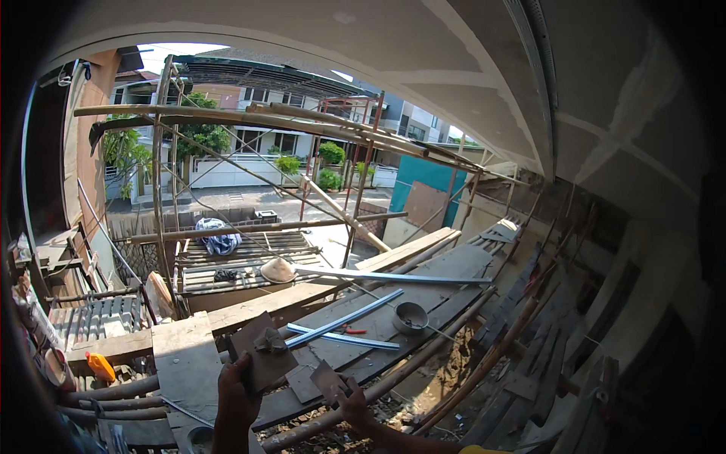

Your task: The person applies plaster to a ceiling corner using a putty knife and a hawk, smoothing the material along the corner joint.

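Observation:
My left hand [237, 382] grips a square grey board [268, 367] from below, with a grey lump of paste [270, 341] on it. To its right, my right hand [350, 401] is closed on a flat scraper [327, 378], whose blade is raised apart from the board. Both hands are low in the view, above a scaffold walkway of planks [446, 280]. Just beyond them lie metal channels [348, 314], a small red-handled tool [355, 331] and a round grey pan [411, 317].
Bamboo poles [204, 111] frame the scaffold, with a street [189, 197] below. A conical hat [278, 270], bundled cloth [217, 236] and a yellow container [100, 366] rest on the platforms. A grey ceiling [469, 53] hangs overhead. Gaps between poles show rubble underneath.

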A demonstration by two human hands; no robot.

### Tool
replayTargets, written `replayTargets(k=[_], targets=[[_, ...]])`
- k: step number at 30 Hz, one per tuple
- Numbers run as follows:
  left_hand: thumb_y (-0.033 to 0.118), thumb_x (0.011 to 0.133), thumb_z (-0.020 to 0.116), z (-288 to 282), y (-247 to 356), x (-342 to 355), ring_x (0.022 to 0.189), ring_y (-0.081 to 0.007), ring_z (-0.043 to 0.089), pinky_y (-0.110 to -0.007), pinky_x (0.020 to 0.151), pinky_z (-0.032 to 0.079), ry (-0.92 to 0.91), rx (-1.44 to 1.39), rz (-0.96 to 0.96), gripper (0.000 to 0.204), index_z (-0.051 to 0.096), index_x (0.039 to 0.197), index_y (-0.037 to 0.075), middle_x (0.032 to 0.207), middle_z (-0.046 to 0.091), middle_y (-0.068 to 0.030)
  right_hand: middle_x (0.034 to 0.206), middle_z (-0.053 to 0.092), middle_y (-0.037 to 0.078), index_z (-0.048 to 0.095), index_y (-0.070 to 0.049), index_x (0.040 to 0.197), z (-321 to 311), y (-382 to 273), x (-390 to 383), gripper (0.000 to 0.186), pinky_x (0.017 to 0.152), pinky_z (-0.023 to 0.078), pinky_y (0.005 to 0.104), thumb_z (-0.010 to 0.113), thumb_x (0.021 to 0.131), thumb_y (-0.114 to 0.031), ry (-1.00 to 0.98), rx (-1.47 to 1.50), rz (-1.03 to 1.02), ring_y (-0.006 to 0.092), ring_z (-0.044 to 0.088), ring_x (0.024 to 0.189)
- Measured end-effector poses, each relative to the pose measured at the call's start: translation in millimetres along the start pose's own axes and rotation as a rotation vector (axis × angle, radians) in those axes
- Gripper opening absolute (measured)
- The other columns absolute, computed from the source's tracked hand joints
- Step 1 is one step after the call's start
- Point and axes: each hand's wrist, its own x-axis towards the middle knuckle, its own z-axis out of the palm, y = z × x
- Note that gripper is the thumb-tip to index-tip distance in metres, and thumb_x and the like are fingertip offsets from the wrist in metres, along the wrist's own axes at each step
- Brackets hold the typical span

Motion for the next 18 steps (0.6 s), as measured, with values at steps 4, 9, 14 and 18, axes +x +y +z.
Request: replayTargets(k=[4, 9, 14, 18], targets=[[0.019, 0.097, 0.046, -8, -5, 8, 0.097, -0.0238, 0.063, -0.038, 0.085, 0.054, -0.038, 0.062, 0.010, 0.033, 0.045, 0.124, -0.001, 0.111, 0.059, -0.0139, 0.104, 0.060, 0.016, 0.053, 0.005, 0.119, -23, -63, 4, 0.030, 0.078, 0.049, 0.0313, 0.052, 0.094, -0.012, 0.007, -0.240, -0.331, 0.0203, 0.061, 0.093], [0.020, 0.098, 0.048, 13, -4, 21, 0.092, -0.0158, 0.063, -0.029, 0.079, 0.055, -0.160, 0.062, -0.004, 0.032, 0.046, 0.121, -0.002, 0.107, 0.060, -0.0113, 0.113, 0.062, 0.014, 0.062, -0.001, 0.113, -67, -164, 35, 0.027, 0.090, 0.048, 0.0396, 0.056, 0.088, 0.000, -0.173, -0.745, -1.018, 0.0306, 0.059, 0.106], [0.022, 0.098, 0.049, 9, -7, 27, 0.092, -0.0149, 0.062, -0.029, 0.078, 0.054, -0.197, 0.115, 0.000, 0.033, 0.048, 0.120, -0.003, 0.106, 0.060, -0.0111, 0.118, 0.062, 0.005, 0.065, -0.012, 0.112, -72, -238, 48, 0.027, 0.099, 0.045, 0.0405, 0.062, 0.085, -0.011, -0.412, -1.088, -1.262, 0.0250, 0.054, 0.116], [0.023, 0.098, 0.049, 13, -6, 25, 0.091, -0.0133, 0.061, -0.028, 0.078, 0.053, -0.233, 0.173, -0.016, 0.033, 0.049, 0.120, -0.002, 0.104, 0.061, -0.0102, 0.127, 0.057, 0.000, 0.063, -0.020, 0.118, -63, -271, 41, 0.032, 0.106, 0.038, 0.0409, 0.057, 0.086, -0.021, -0.594, -1.294, -1.318, 0.0205, 0.048, 0.123]])
